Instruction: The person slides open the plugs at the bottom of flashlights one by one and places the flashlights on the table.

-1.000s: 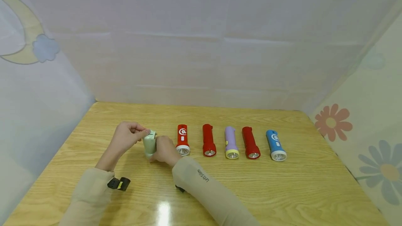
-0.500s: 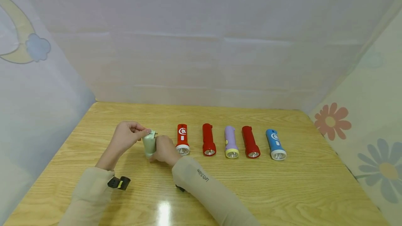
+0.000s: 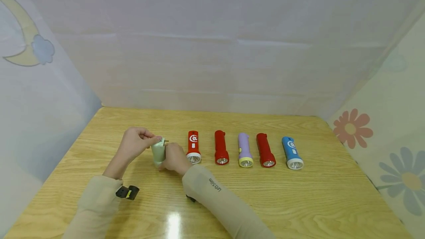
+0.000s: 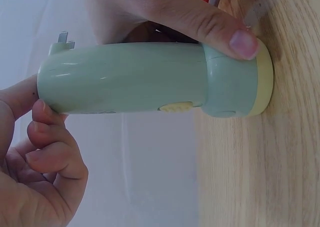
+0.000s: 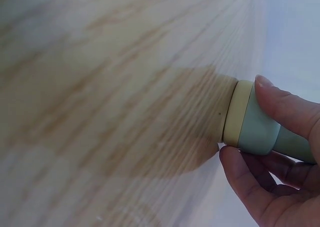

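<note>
Just left of the red-and-white flashlight, a mint-green plug-in flashlight is standing lens-down on the wooden table. The right hand is gripping its head; the left hand is pinching its tail, across from the exposed metal prongs. If the right grip were slackening while the left was pushing sideways, the mint-green plug-in flashlight could be toppling toward the red-and-white flashlight. No container is showing.
</note>
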Available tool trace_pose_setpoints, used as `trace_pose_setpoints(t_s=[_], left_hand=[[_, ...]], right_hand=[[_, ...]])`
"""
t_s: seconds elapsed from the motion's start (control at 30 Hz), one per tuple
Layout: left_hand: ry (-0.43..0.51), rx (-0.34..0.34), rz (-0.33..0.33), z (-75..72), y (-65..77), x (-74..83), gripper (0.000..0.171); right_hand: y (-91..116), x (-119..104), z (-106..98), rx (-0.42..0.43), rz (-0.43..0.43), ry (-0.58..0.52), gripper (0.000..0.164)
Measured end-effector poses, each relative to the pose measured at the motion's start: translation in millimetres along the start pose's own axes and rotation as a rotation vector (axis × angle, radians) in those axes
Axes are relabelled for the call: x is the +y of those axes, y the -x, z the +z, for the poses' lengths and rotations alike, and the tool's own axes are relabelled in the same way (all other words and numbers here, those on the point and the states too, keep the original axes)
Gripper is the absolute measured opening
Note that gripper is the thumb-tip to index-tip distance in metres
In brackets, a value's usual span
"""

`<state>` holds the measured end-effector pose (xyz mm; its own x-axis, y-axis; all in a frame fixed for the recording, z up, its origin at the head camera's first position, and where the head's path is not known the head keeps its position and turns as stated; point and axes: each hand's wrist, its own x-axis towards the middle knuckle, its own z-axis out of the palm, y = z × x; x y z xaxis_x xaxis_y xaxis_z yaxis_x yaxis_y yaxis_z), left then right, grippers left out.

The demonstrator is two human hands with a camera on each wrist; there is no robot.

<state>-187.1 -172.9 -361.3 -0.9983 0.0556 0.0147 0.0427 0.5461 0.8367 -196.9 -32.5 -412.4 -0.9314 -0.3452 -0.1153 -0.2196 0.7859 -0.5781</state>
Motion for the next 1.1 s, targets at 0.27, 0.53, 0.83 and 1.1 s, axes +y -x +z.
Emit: trace_pose_setpoints(t_s=[0.27,0.53,0.83,1.1], left_hand=[[-0.023,0.003,-0.002,0.0,0.7,2.1,0.035],[-0.039,0.000,-0.001,-0.2,1.4,4.7,0.034],[-0.042,0.011,0.013,0.7,1.2,6.4,0.033],[-0.053,0.016,0.016,1.2,1.8,8.3,0.035]], right_hand=[[1.0,-0.2,-0.7,-0.001,-0.003,0.013,0.051],[0.9,-0.8,-1.2,-0.002,0.005,0.010,0.051],[1.5,-1.6,-0.6,0.006,0.016,0.008,0.047],[2.1,-2.1,-0.9,0.009,0.025,-0.003,0.047]])
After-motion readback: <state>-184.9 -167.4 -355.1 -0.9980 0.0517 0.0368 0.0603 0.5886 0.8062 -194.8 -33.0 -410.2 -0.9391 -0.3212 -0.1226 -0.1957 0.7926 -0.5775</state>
